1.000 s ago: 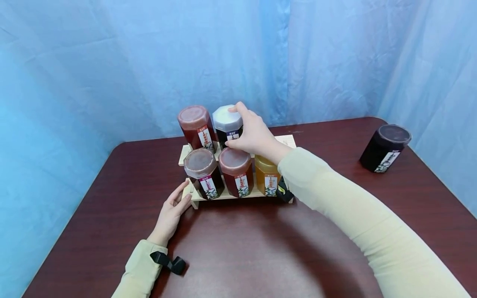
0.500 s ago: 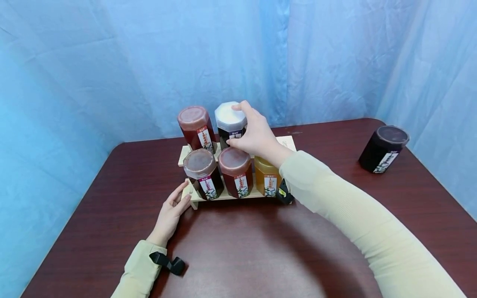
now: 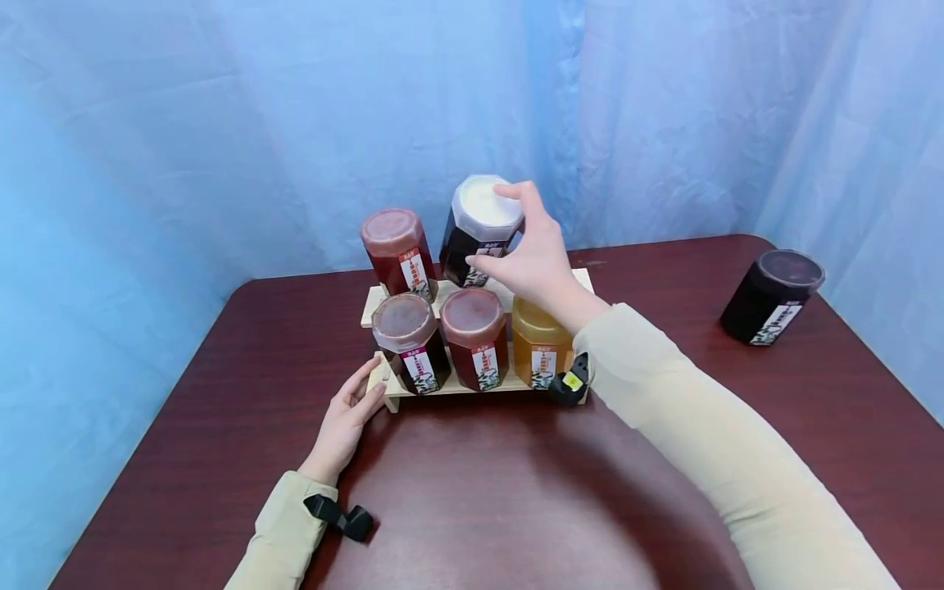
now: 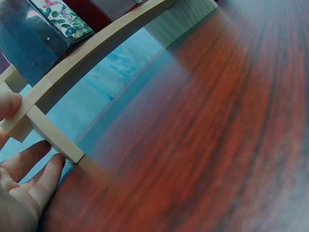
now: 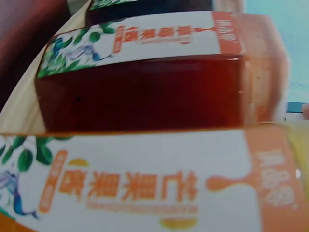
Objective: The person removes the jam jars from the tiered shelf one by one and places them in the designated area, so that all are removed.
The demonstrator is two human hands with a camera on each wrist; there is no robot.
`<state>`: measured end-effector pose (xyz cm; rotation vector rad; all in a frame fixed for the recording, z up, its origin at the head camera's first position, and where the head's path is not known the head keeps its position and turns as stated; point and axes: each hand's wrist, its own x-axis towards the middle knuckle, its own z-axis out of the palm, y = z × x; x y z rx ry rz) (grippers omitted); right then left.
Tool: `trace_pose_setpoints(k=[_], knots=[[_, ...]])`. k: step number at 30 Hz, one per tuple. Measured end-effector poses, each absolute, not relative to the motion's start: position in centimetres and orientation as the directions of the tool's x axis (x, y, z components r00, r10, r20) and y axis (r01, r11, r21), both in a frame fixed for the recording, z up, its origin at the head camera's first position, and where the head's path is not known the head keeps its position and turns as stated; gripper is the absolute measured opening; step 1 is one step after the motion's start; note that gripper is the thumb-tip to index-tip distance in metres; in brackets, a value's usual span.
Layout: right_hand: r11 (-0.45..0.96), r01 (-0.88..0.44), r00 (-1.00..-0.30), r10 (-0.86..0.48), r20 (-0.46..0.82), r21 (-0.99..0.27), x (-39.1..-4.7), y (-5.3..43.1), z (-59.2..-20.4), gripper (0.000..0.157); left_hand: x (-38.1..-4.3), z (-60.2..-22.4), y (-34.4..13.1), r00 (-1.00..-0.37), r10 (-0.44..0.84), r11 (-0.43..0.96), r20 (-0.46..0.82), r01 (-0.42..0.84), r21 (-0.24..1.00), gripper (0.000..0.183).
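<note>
My right hand (image 3: pixel 542 254) grips a dark jam jar with a white lid (image 3: pixel 459 246), thumb and fingers spread across its top. The jar leans and hangs just over the back step of a two-step wooden rack (image 3: pixel 583 280). My left hand (image 3: pixel 345 418) holds the rack's left end; in the left wrist view the thumb lies on the board and the other fingers (image 4: pixel 29 162) sit below it, by the leg. A red jar (image 3: pixel 398 254) stands left on the back step. On the front step are a dark brown jar (image 3: pixel 424 360), a red jar (image 3: pixel 475 352) and a yellow jar (image 3: pixel 542 344).
Another dark jar (image 3: pixel 767 299) stands apart at the right of the brown table (image 3: pixel 472 492). Blue curtains (image 3: pixel 295 123) hang behind and at both sides. The right wrist view is filled by the labelled yellow jar (image 5: pixel 145 179) and red jar (image 5: pixel 145 96).
The white-lidded jar has come up and to the right in my right hand, away from the red jar beside it. My left hand has stayed on the rack; the view has shifted slightly.
</note>
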<state>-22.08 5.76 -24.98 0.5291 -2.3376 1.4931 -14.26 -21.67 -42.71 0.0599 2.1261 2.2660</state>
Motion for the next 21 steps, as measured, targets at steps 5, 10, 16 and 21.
trace_pose_setpoints(k=[5,10,16,21], knots=[[0.330,-0.478,-0.873,-0.079,0.481,-0.814,-21.6,6.9,-25.1,0.077,-14.1,-42.7,-21.6,-0.999,0.047,-0.051,-0.003,-0.005,0.999,0.053],[0.267,-0.504,-0.855,-0.020,0.518,-0.821,-21.1,8.1,-25.0,0.078,-14.1,-42.6,-21.6,-0.999,0.046,-0.053,0.001,-0.001,0.999,0.052],[0.159,-0.543,-0.827,0.069,0.558,-0.825,-20.4,10.1,-25.3,0.078,-14.1,-42.6,-21.5,-0.998,0.061,-0.047,0.017,0.014,0.999,0.052],[0.141,-0.582,-0.790,0.136,0.598,-0.801,-19.9,11.9,-26.2,0.078,-13.9,-42.6,-21.7,-0.999,0.054,-0.044,0.009,0.007,0.999,0.052]])
